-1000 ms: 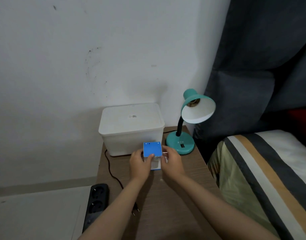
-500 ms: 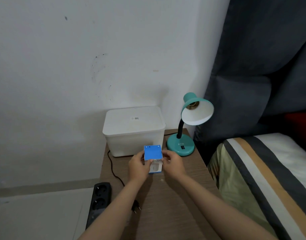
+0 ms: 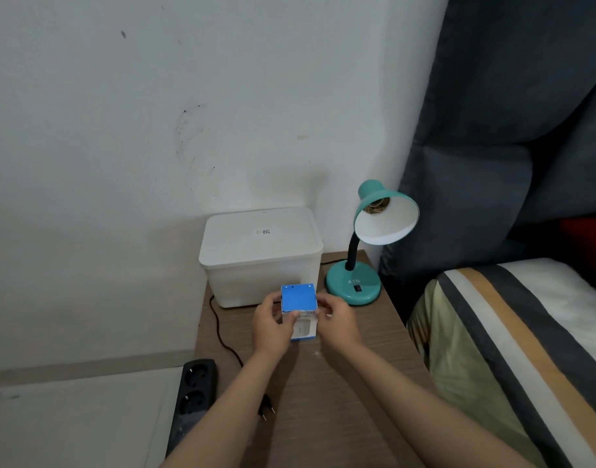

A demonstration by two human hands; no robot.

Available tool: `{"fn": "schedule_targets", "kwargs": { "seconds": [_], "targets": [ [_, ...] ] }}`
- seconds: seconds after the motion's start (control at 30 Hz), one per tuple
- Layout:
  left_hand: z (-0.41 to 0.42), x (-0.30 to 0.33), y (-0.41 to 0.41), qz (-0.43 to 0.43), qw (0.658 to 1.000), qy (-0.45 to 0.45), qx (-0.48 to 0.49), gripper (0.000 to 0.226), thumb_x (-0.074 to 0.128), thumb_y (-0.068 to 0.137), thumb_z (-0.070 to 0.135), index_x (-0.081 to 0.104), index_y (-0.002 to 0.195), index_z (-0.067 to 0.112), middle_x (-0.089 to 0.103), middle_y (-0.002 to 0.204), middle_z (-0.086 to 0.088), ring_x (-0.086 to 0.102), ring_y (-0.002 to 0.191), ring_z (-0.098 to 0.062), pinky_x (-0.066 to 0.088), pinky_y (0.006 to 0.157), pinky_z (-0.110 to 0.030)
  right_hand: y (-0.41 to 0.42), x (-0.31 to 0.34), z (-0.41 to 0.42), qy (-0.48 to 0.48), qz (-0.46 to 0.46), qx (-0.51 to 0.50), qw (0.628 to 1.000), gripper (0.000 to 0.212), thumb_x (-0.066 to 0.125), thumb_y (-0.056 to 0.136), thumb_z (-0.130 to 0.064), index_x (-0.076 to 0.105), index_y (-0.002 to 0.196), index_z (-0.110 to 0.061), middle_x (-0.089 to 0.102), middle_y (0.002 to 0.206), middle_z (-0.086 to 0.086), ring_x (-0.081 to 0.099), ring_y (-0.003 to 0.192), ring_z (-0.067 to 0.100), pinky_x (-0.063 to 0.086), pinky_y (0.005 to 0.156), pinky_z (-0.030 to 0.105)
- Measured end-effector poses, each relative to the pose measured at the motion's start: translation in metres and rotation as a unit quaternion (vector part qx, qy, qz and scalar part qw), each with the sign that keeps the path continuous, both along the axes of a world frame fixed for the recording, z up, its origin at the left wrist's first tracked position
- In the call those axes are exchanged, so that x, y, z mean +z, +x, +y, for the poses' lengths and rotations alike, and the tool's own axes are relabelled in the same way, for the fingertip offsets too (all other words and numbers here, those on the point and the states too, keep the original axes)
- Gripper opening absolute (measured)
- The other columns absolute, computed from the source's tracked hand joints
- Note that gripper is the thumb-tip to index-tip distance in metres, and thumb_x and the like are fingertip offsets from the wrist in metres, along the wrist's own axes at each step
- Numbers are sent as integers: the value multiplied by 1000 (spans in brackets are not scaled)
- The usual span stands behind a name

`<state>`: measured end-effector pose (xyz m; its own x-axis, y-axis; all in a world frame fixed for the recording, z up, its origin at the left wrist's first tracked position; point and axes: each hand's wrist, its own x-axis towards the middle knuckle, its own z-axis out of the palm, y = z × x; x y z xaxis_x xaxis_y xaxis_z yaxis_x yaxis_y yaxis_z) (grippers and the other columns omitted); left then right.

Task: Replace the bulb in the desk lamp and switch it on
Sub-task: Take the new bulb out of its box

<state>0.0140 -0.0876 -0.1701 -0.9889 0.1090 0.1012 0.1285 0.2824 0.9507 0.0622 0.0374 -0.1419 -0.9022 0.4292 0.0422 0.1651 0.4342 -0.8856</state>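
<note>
A small blue and white bulb box [image 3: 298,304] is held just above the wooden bedside table [image 3: 323,400]. My left hand [image 3: 273,327] grips its left side, thumb on the front. My right hand [image 3: 337,320] pinches its right side. The box's blue top flap is shut. A teal desk lamp [image 3: 384,228] stands at the table's back right, its shade tilted toward me. The socket inside the shade [image 3: 377,206] looks empty and the lamp is unlit. A black switch [image 3: 357,288] sits on the lamp's round base.
A white lidded plastic box [image 3: 261,255] stands behind the bulb box against the wall. The lamp's black cord [image 3: 222,336] runs over the table to a loose plug [image 3: 266,408]. A black power strip [image 3: 195,390] lies on the floor at left. A striped bed [image 3: 509,349] borders the right.
Both hands keep hold of the bulb box in nearly the same place. The view has tilted a little, so everything sits slightly lower in the frame.
</note>
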Motion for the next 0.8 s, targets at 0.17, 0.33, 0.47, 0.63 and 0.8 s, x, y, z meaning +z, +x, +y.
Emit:
{"fn": "schedule_targets", "kwargs": {
  "seconds": [0.17,0.33,0.47,0.63,0.8],
  "targets": [
    [2,-1,0,-5,1000,0,-8,51,70,79,6,49,123,24,55,122,-5,57,107,-15,53,90,-34,3,6,-2,-43,19,10,999,39,49,89,6,53,125,-9,58,104,-5,58,99,9,46,64,2],
    [0,-2,-2,-11,1000,-17,-11,60,71,80,13,45,131,31,52,122,-6,58,99,-14,55,87,-36,3,8,-2,-76,37,5,996,48,47,89,9,50,128,-18,54,92,-13,55,83,1,47,62,4],
    [-4,-2,-10,-26,998,-27,-52,66,71,79,18,41,135,34,52,125,-8,59,103,-14,56,87,-36,1,4,-2,-60,43,0,997,39,50,89,5,52,121,-18,57,99,-6,58,95,10,48,62,8],
    [-14,4,-28,-68,985,-64,-142,87,73,71,30,25,142,45,55,127,-6,60,108,-16,55,90,-43,-2,-1,-1,-2,31,21,999,47,48,88,6,51,126,-22,52,115,3,51,92,3,41,67,-2],
    [-15,19,-35,-99,968,-90,-212,91,73,80,18,14,147,37,49,137,1,54,115,-19,53,92,-37,-6,3,6,53,12,62,997,53,55,83,4,49,129,-21,46,113,1,50,101,9,41,65,0]
  ]
}}
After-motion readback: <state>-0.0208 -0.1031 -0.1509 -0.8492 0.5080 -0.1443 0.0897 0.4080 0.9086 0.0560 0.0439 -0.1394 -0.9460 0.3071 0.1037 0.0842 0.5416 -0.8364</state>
